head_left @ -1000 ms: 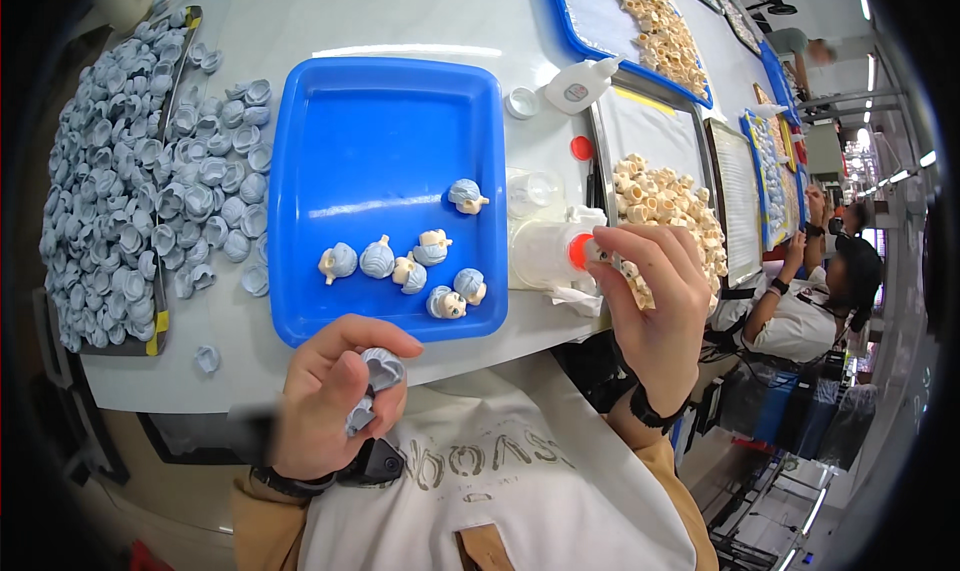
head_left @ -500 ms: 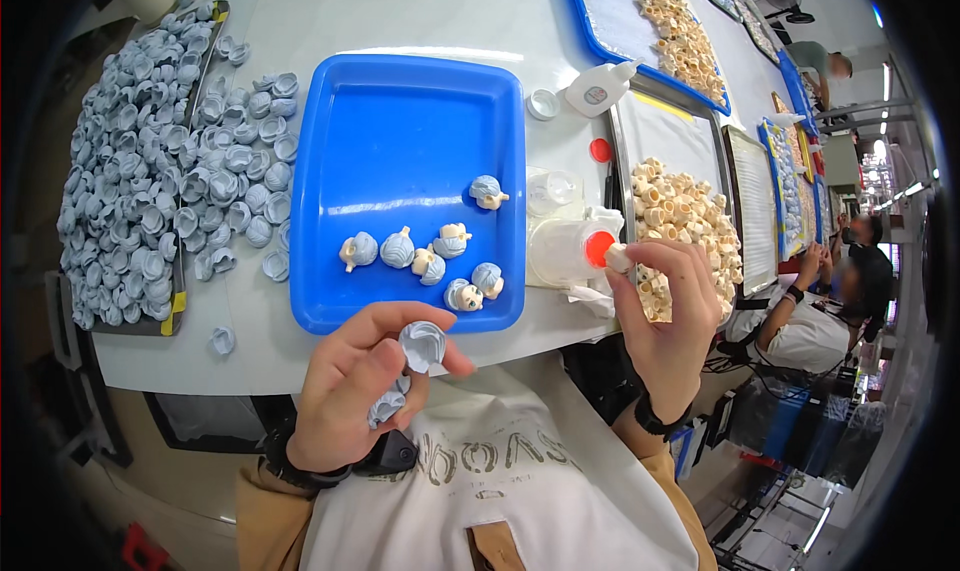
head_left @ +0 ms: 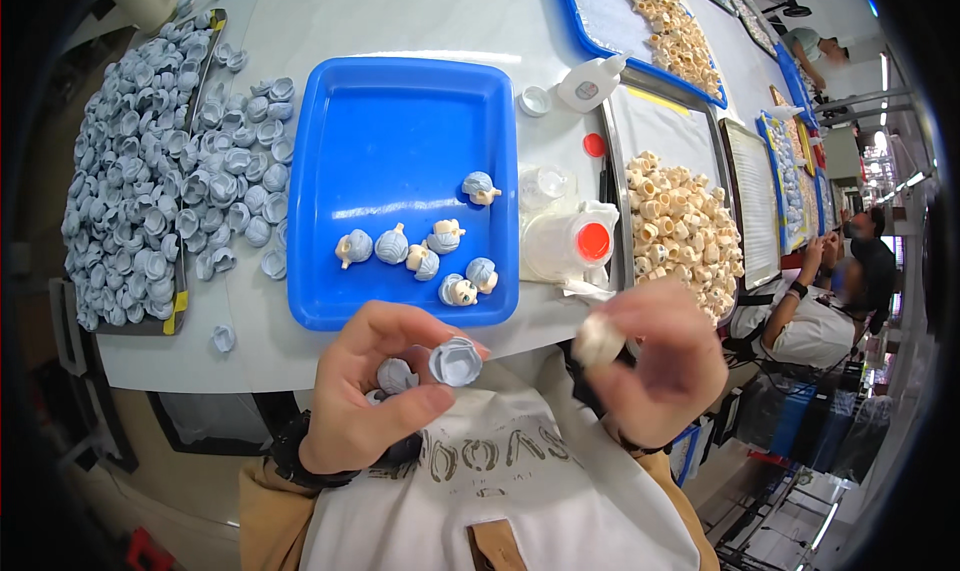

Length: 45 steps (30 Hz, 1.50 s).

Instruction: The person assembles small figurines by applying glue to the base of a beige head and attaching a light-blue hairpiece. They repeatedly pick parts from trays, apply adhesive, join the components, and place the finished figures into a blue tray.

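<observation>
My left hand [head_left: 370, 381] pinches a blue-grey doll hair piece [head_left: 456, 361], its hollow side facing up. Another such hair piece [head_left: 397, 375] sits in the curl of the same hand. Off to the right, my right hand [head_left: 665, 361] grips a cream-coloured doll head piece [head_left: 598, 340] between thumb and fingers, blurred by motion. Both hands are above my lap, just off the table's near edge. Behind them a blue tray [head_left: 400, 79] holds several doll heads with hair fitted, one of them [head_left: 458, 290] near its front right corner.
Loose hair pieces [head_left: 130, 191] are heaped at the left. Head pieces [head_left: 685, 216] fill part of a metal tray on the right. Between the trays stand a clear container [head_left: 555, 248] with a red disc and a white squeeze bottle [head_left: 590, 83]. Other people [head_left: 800, 306] sit farther right.
My right hand has come down from beside the clear container toward my lap with the head piece. My left hand has shifted slightly right, with the pinched hair piece also moving right.
</observation>
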Tool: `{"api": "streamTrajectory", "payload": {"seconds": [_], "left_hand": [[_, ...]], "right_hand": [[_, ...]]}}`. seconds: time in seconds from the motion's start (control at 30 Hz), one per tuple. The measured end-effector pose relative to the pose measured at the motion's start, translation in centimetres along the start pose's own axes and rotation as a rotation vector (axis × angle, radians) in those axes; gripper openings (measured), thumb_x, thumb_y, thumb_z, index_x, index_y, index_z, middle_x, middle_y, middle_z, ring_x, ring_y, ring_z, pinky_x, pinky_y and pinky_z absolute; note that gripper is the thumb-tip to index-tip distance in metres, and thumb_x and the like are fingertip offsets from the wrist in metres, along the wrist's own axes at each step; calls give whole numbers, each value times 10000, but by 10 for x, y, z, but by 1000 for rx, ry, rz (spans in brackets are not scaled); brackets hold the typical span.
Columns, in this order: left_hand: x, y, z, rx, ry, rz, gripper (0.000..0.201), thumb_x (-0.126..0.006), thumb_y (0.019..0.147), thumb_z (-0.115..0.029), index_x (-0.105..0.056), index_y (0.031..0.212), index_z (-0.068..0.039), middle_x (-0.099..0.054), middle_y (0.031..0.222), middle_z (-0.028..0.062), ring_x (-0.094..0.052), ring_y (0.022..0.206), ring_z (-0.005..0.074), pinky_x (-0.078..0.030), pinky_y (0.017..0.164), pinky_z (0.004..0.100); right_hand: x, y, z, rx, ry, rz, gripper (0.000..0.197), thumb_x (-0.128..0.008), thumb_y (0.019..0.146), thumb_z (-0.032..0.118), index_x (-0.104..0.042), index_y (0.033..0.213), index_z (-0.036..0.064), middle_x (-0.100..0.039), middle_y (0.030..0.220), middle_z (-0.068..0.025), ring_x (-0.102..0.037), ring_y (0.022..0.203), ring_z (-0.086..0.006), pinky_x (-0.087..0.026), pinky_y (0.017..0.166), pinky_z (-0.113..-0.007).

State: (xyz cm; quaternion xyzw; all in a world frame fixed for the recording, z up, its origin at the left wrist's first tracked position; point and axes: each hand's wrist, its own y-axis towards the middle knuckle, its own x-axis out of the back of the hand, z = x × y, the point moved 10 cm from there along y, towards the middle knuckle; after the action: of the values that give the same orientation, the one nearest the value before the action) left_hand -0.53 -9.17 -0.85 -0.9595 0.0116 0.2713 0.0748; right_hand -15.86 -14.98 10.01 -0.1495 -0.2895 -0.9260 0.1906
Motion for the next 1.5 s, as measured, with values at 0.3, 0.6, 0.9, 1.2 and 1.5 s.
{"api": "streamTrajectory", "payload": {"seconds": [0.3, 0.6, 0.9, 1.2, 1.5], "left_hand": [[0, -8, -16, -125, 263, -92, 326, -709, 703, 2, -536, 979, -26, -644, 1004, 111, -503, 660, 39, -402, 590, 184], [-9, -18, -15, -162, 310, 97, 363, -770, 665, -31, -577, 972, -29, -659, 919, 112, -541, 619, 73, -426, 544, 199], [-15, -18, -18, -182, 390, 166, 477, -754, 683, -20, -518, 1098, -8, -649, 924, 112, -548, 653, 87, -435, 593, 207], [-4, -19, 8, 173, 92, 70, 653, -672, 783, -53, -291, 1311, 5, -629, 923, 99, -501, 716, 40, -389, 633, 177], [10, -22, 13, 341, 56, -18, 627, -633, 787, -32, -314, 1325, 9, -627, 924, 92, -514, 776, 47, -397, 667, 173]], "right_hand": [[-50, 6, 10, 44, 71, 265, 393, -724, 604, -20, -621, 982, -3, -624, 853, -111, -570, 702, -221, -434, 594, -295], [-61, 1, 13, 59, 155, 438, 321, -763, 616, 90, -662, 897, -26, -620, 762, -102, -561, 645, -186, -441, 542, -271], [-64, -5, 12, 76, 85, 486, 360, -769, 612, 169, -664, 904, -14, -608, 770, -95, -535, 627, -193, -430, 537, -277], [-76, -6, 16, 187, -215, 355, 413, -714, 539, 216, -609, 892, 29, -564, 876, -46, -518, 694, -189, -404, 569, -301], [-98, -19, 18, 271, -252, 343, 273, -651, 582, 187, -592, 795, 27, -519, 824, -40, -474, 649, -161, -334, 553, -280]]}}
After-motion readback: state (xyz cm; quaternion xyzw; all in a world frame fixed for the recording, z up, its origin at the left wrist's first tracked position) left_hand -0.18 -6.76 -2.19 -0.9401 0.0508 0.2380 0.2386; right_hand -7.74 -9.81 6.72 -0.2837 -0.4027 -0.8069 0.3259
